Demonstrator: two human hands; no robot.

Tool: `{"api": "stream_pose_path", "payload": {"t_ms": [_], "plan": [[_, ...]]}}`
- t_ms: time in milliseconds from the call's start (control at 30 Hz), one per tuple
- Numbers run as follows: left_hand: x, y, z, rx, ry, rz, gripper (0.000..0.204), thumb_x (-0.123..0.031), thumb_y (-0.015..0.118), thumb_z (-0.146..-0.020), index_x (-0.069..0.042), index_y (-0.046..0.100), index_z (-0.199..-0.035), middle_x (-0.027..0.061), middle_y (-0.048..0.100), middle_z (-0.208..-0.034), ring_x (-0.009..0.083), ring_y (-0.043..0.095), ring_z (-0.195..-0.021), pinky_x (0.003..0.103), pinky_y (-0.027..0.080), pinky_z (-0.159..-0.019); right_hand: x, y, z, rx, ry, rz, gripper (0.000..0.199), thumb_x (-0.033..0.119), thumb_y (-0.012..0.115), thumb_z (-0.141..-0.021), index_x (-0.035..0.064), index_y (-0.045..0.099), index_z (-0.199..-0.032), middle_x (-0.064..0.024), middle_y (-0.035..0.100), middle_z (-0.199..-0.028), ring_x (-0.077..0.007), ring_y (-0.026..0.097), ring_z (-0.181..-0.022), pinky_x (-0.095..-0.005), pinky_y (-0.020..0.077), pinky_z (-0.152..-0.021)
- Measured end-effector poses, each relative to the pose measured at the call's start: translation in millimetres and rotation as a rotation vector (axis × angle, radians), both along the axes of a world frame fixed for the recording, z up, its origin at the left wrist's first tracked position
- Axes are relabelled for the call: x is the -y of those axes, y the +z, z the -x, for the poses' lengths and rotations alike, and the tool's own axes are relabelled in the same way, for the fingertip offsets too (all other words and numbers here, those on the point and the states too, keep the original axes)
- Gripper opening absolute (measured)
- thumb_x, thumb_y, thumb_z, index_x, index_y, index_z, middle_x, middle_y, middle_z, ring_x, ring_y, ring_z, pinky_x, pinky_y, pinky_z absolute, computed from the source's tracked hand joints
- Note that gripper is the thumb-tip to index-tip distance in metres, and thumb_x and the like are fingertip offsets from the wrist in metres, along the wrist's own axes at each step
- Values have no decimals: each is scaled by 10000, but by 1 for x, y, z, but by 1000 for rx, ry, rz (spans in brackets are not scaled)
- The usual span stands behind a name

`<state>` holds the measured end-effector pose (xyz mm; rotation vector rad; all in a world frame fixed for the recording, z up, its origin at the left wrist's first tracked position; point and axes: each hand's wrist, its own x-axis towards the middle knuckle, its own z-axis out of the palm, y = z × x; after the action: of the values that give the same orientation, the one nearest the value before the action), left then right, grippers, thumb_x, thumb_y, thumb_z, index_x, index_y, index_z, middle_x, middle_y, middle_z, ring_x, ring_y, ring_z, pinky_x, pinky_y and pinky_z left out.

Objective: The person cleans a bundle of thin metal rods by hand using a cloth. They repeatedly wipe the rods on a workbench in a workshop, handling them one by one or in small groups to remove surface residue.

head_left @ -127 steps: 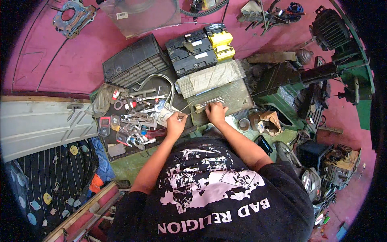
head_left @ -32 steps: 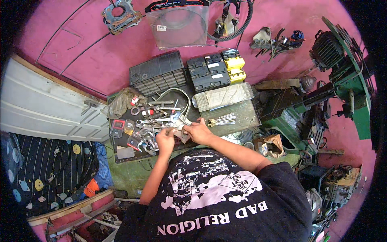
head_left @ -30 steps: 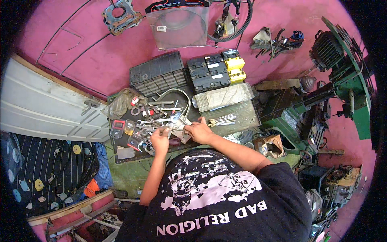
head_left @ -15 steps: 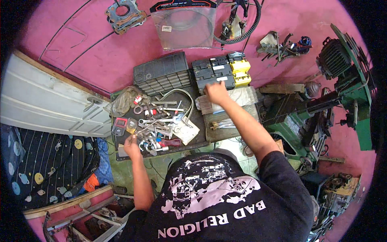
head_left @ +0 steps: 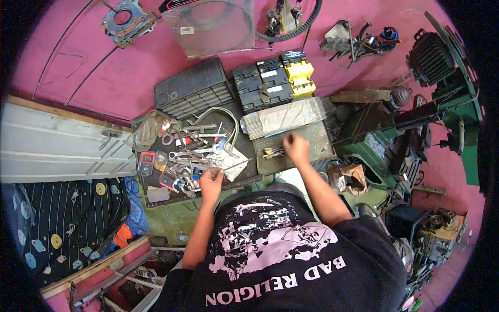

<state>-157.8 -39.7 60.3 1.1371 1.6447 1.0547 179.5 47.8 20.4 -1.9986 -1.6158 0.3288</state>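
Observation:
My left hand (head_left: 212,179) is closed around one end of a thin dark rod (head_left: 237,165), whose far end points right over the bench. Under and beside it lie wrenches (head_left: 195,154), sockets and other hand tools, with a stained paper sheet (head_left: 235,167) below the rod. My right hand (head_left: 297,148) hovers at or touches a bundle of thin metal rods (head_left: 271,152) on a brown board; its fingers are curled down and their tips are hidden. Just beyond it lies a packet of thin grey sticks (head_left: 286,118) wrapped in clear plastic.
Black and yellow batteries (head_left: 275,80) and a black drawer cabinet (head_left: 195,88) stand at the back against the pink wall. A curved metal strap (head_left: 236,125) rises over the tools. A green drill press (head_left: 382,148) stands at right, a white door (head_left: 67,145) at left.
My left hand has moved right with the thin rod across the tools. My right hand has come back from near the batteries to the rod bundle. The view has shifted slightly.

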Motion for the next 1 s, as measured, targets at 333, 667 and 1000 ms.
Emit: {"api": "stream_pose_path", "payload": {"t_ms": [333, 667, 1000], "plan": [[-31, 4, -72, -254, -325, -105, 135, -111, 761, -817, 6, 693, -821, 129, 724, -787, 197, 689, -703, 331, 528, -681, 57, -36, 17, 304, 217, 23, 219, 344, 706, -842, 128, 740, -829, -53, 704, -898, -234, 619, -929, -449, 374, -896], [-34, -12, -89, -376, -343, -253, 90, -59, 746, -795, 6, 686, -815, 125, 718, -797, 213, 695, -741, 327, 529, -714, 53, -38, 28, 238, 114, 127, 162, 275, 706, -758, 121, 729, -802, -73, 677, -994, -234, 606, -994, -529, 335, -931], [-40, -35, -105, -321, -275, -184, 97, -64, 743, -779, -2, 689, -830, 154, 705, -813, 308, 690, -766, 392, 531, -710, 42, -20, 22, 258, 132, 142, 142, 302, 727, -699, 164, 719, -734, -30, 697, -871, -239, 618, -949, -609, 342, -920]]}}
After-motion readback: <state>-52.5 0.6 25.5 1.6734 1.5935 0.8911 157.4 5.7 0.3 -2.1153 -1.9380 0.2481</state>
